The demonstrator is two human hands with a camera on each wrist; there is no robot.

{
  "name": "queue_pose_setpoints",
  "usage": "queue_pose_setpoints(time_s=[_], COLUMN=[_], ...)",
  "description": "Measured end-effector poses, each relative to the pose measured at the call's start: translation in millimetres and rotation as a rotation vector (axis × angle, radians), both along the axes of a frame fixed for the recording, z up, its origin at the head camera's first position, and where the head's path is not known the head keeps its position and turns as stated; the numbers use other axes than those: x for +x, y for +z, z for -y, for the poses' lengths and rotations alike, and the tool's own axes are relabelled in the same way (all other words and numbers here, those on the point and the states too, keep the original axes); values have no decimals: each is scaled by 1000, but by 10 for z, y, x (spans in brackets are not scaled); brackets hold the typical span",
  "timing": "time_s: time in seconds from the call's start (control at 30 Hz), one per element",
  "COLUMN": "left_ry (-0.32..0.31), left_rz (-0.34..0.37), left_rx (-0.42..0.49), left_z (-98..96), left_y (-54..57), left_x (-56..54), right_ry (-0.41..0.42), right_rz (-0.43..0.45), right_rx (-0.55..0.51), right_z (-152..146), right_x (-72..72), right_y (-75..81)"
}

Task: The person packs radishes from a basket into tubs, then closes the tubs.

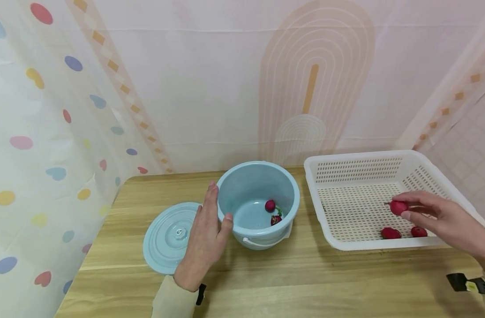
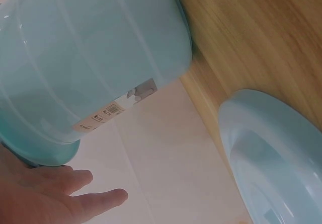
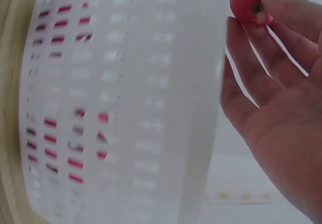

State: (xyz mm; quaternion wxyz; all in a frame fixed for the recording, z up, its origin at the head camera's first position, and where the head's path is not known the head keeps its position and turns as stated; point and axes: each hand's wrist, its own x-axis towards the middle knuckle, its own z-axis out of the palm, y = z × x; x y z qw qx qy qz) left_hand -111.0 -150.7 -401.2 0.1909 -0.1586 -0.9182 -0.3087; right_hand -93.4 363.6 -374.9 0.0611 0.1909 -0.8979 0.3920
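Between thumb and fingers my right hand (image 1: pixel 445 218) pinches a red radish (image 1: pixel 399 207), held above the white plastic basket (image 1: pixel 317 212). Two more radishes, one (image 1: pixel 391 233) to the left and one (image 1: pixel 419 231) to the right, lie on the basket floor near its front wall. In the right wrist view, red shows through the basket's slots. My left hand (image 1: pixel 206 236) rests against the left rim of a light blue bucket (image 1: pixel 259 165), fingers straight. Inside the bucket are two radishes, one round (image 1: pixel 270 205) and one with green stem (image 1: pixel 276 219).
A round light blue lid (image 1: pixel 163 243) lies on the wooden table (image 1: pixel 274 282), left of the bucket and partly behind my left hand. The bucket's white handle (image 1: pixel 266 244) hangs down at its front. A patterned curtain (image 1: pixel 210 88) stands behind the table.
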Motion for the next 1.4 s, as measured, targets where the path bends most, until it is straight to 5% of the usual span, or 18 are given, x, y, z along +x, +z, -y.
queue_pose_setpoints(time_s=[0.73, 1.07, 1.4], left_ry=[2, -4, 3], left_rz=[0, 13, 4], left_rx=[7, 12, -5], left_z=[18, 15, 1], left_y=[15, 25, 40], left_x=[31, 34, 22], right_ry=[-83, 191, 224], right_rz=[-207, -323, -404], right_rx=[-222, -593, -541], right_z=[724, 1054, 1412], right_x=[170, 89, 38], right_y=[267, 272, 339])
